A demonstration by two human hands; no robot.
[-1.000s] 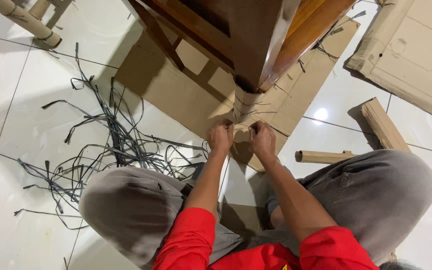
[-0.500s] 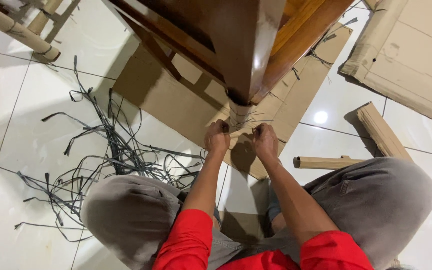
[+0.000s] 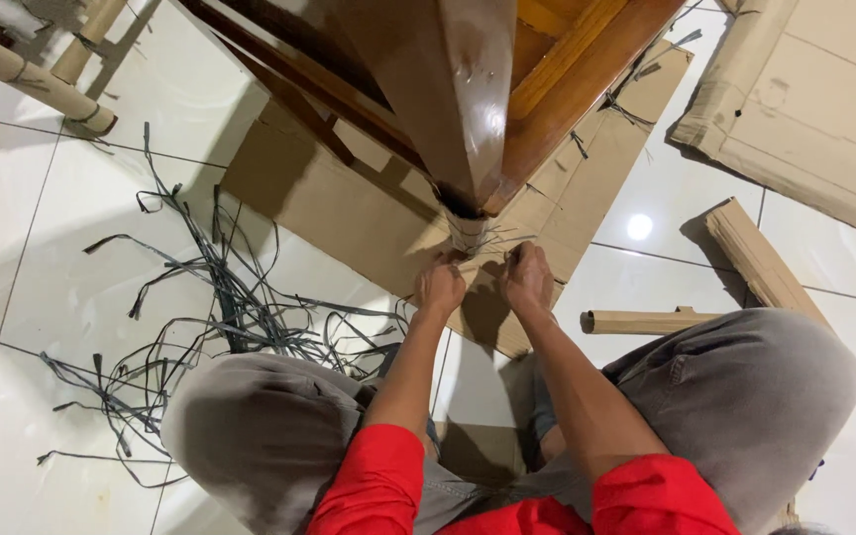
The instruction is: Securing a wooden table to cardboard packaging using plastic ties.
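2 bare hands work low at the foot of a dark wooden furniture leg [image 3: 468, 109], whose bottom end is wrapped in cardboard wrapping [image 3: 468, 234] bound with thin dark strings. The left hand [image 3: 441, 288] is closed into a fist just below and left of that wrapped foot, its grip pinched on something too small to make out, probably a string end. The right hand [image 3: 528, 279] is also curled shut at the right side of the foot, its grip likewise on something that cannot be identified. Both hands sit close together, with the wrapped foot just above and between them.

Under the leg lies a flat cardboard sheet [image 3: 349, 203], spread on a glossy white tiled floor [image 3: 32, 248] with thin dark grout lines and a bright lamp reflection. To the left of the person's knee, a loose tangle of dark plastic straps [image 3: 220, 297] is scattered over the tiles. A cardboard tube [image 3: 37, 84] lies at the upper left. On the right, a folded cardboard corner strip [image 3: 760, 258] and a narrower cardboard strip [image 3: 646, 320] rest on the floor, and a large cardboard panel [image 3: 814, 109] fills the upper right corner. The person crouches in grey trousers and red sleeves.
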